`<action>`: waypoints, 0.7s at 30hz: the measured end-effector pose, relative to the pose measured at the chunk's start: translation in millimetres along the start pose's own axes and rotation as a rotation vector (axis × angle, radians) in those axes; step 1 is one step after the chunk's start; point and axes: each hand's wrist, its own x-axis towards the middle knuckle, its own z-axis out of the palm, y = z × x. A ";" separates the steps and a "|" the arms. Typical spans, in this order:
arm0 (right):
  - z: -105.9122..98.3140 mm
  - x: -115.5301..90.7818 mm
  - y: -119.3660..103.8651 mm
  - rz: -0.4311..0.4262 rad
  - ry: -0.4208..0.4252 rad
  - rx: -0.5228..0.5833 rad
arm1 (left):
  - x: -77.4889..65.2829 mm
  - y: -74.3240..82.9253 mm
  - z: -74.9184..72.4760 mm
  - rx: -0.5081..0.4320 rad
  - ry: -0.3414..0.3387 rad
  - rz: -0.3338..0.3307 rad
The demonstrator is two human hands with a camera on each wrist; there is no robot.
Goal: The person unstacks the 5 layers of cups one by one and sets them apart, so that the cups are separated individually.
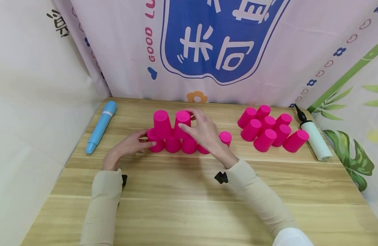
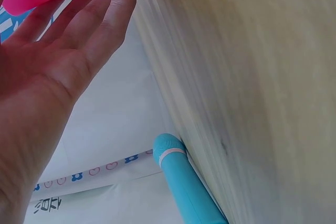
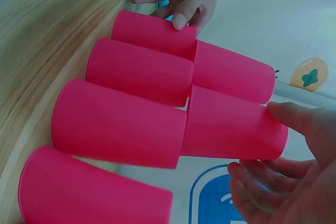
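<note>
Several pink cups stand upside down in a row across the table, with two more on top at the left end. My right hand (image 1: 205, 130) holds the right upper cup (image 3: 236, 124) near its base, thumb on one side and fingers on the other. It bridges two row cups and stands beside the other upper cup (image 1: 162, 123). Around the leftmost row cup (image 1: 156, 146) my left hand (image 1: 130, 146) has its thumb in front and fingers at the far side. My right forearm partly hides the row's right end, where another cup (image 1: 226, 137) shows.
A cluster of several upside-down pink cups (image 1: 265, 140) stands at the right on the wooden table (image 1: 164, 212). Beyond it lies a pale hand pump (image 1: 316, 140) with a black nozzle. A blue stick-shaped object (image 1: 100, 130) lies at the left edge. Printed cloth (image 1: 124, 51) hangs behind.
</note>
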 end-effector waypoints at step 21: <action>-82.6 -9.6 116.3 0.362 0.283 -0.223 | -0.2 -1.0 -2.2 0.003 -0.004 0.010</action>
